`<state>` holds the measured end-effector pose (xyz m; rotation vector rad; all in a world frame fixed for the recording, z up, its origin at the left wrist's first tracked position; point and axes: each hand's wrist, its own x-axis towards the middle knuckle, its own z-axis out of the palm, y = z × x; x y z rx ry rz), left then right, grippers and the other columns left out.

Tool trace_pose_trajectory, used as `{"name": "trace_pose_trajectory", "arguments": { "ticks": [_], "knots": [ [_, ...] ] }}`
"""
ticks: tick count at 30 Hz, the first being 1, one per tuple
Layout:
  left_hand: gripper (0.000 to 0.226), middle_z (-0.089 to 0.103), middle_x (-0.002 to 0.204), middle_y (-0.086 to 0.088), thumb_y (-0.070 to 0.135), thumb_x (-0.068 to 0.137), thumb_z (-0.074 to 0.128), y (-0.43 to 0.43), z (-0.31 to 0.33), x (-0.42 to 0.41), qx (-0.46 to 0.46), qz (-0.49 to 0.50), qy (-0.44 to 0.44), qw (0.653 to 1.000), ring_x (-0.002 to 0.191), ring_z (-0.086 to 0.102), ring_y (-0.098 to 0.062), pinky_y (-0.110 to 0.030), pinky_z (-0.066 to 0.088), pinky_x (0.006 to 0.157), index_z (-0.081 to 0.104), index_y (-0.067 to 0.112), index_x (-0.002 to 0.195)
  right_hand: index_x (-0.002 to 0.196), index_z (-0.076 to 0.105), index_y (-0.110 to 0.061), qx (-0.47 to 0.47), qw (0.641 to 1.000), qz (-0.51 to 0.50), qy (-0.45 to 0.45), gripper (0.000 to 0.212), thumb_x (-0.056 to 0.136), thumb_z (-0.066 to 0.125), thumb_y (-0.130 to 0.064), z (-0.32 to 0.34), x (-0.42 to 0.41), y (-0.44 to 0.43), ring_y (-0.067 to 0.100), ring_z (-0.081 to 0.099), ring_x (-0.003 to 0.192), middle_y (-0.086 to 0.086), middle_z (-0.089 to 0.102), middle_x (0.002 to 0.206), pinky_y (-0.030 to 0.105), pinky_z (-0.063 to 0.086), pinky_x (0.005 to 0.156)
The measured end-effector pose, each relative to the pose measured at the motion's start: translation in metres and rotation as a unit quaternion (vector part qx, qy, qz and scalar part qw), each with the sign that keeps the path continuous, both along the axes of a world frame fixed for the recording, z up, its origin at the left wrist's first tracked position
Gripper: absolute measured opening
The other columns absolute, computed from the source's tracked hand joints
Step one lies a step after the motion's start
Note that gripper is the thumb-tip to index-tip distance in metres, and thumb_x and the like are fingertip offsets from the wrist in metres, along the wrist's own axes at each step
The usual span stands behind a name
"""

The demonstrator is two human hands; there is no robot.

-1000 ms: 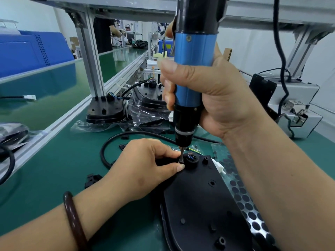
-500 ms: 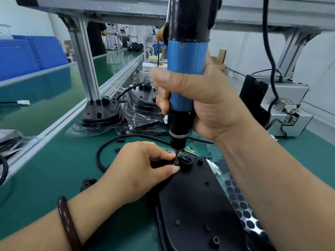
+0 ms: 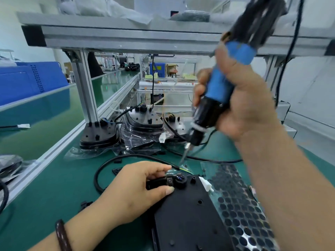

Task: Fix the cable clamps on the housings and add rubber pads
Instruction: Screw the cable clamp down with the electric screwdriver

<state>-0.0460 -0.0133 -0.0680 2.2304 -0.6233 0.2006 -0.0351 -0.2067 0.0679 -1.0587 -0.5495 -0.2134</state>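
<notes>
A black housing (image 3: 190, 218) lies on the green mat in front of me. At its far end a black cable clamp (image 3: 170, 182) with a screw sits beside the cable inlet. My left hand (image 3: 137, 192) pinches the clamp between thumb and forefinger. My right hand (image 3: 248, 104) grips a blue and black electric screwdriver (image 3: 223, 91), tilted, its bit hanging clear above the clamp. A black cable (image 3: 108, 162) loops away from the housing to the left. A sheet of round black rubber pads (image 3: 241, 211) lies just right of the housing.
Several more black housings (image 3: 98, 134) in plastic bags stand at the back near an aluminium post (image 3: 85, 91). Small loose black clamps (image 3: 117, 161) lie on the mat. A rail borders the left, with a conveyor beyond. A shelf hangs overhead.
The screwdriver has lifted off the clamp screw and swung up to the right, tilting. My left hand stays on the clamp. The camera has tipped upward.
</notes>
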Motion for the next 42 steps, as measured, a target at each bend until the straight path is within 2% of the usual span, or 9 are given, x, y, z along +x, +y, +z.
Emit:
{"name": "trace_pose_trajectory", "arguments": {
  "ticks": [6,11,16,22,25,31,37,40,42],
  "knots": [
    [0.037,0.064,0.098,0.032,0.044,0.071,0.077,-0.003,0.008,-0.003,-0.004,-0.021,0.017,1.0,0.096,0.059,0.013,-0.015,0.049,0.089,0.058,0.055,0.1,0.106,0.051,-0.021,-0.088,0.979,-0.133,0.128,0.059,0.059,0.083,-0.04,-0.006,-0.009,-0.067,0.023,0.062,0.055,0.003,0.054,0.085,0.032,0.052,0.051],
    [0.027,0.061,0.095,0.042,0.053,0.072,0.073,-0.005,0.007,-0.006,0.053,0.0,-0.043,0.998,0.091,0.058,0.017,-0.018,0.049,0.084,0.058,0.065,0.092,0.107,0.049,-0.026,-0.111,0.956,-0.172,0.209,0.057,0.06,0.08,-0.037,-0.048,-0.02,-0.103,0.023,0.061,0.05,0.005,0.052,0.088,0.032,0.051,0.047],
    [0.027,0.063,0.093,0.037,0.051,0.075,0.071,-0.006,0.006,-0.005,0.063,0.013,-0.049,0.997,0.088,0.06,0.012,-0.025,0.052,0.082,0.059,0.062,0.097,0.105,0.05,-0.03,-0.1,0.944,-0.19,0.252,0.053,0.061,0.08,-0.038,-0.072,-0.024,-0.127,0.025,0.064,0.053,0.008,0.051,0.092,0.032,0.052,0.047],
    [0.046,0.06,0.101,0.038,0.068,0.07,0.055,-0.006,0.005,-0.007,0.098,0.018,-0.099,0.99,0.1,0.054,0.016,-0.015,0.046,0.091,0.058,0.054,0.114,0.099,0.052,-0.027,-0.062,0.942,-0.196,0.265,0.051,0.057,0.078,-0.042,-0.089,-0.019,-0.146,0.024,0.064,0.052,0.008,0.058,0.07,0.033,0.054,0.047],
    [0.04,0.065,0.095,0.034,0.065,0.067,0.058,-0.007,0.006,-0.007,0.083,0.02,-0.084,0.993,0.094,0.057,0.015,-0.012,0.047,0.086,0.065,0.052,0.104,0.108,0.049,-0.019,-0.041,0.939,-0.201,0.276,0.064,0.057,0.077,-0.045,-0.098,-0.013,-0.156,0.021,0.063,0.051,0.004,0.061,0.055,0.033,0.055,0.049],
    [0.038,0.068,0.089,0.031,0.062,0.061,0.063,-0.008,0.007,-0.004,0.057,0.024,-0.051,0.997,0.089,0.06,0.014,-0.005,0.043,0.081,0.072,0.044,0.093,0.1,0.047,-0.016,-0.004,0.94,-0.21,0.268,0.059,0.06,0.075,-0.048,-0.108,-0.002,-0.17,0.019,0.06,0.047,0.005,0.057,0.057,0.031,0.056,0.049],
    [0.058,0.056,0.115,0.04,0.064,0.064,0.066,0.004,0.005,-0.008,0.066,-0.023,-0.013,0.997,0.111,0.049,0.02,-0.003,0.036,0.096,0.052,0.056,0.12,0.098,0.05,-0.017,-0.004,0.926,-0.27,0.264,0.068,0.051,0.079,-0.057,-0.111,0.001,-0.173,0.015,0.057,0.043,0.003,0.05,0.073,0.03,0.056,0.047],
    [0.062,0.05,0.122,0.041,0.061,0.071,0.067,0.002,0.006,-0.013,0.083,-0.017,-0.062,0.995,0.115,0.046,0.02,-0.001,0.035,0.095,0.044,0.054,0.129,0.099,0.053,-0.023,-0.012,0.908,-0.329,0.26,0.073,0.046,0.077,-0.066,-0.111,0.002,-0.174,0.01,0.056,0.04,-0.002,0.051,0.082,0.029,0.055,0.045],
    [0.058,0.049,0.124,0.041,0.063,0.073,0.061,-0.006,0.009,-0.016,0.121,-0.009,-0.11,0.986,0.116,0.044,0.02,0.001,0.033,0.094,0.047,0.05,0.128,0.11,0.053,-0.023,-0.01,0.897,-0.366,0.249,0.093,0.037,0.08,-0.073,-0.11,0.0,-0.173,0.011,0.058,0.046,-0.004,0.052,0.089,0.029,0.054,0.045]
  ]
}}
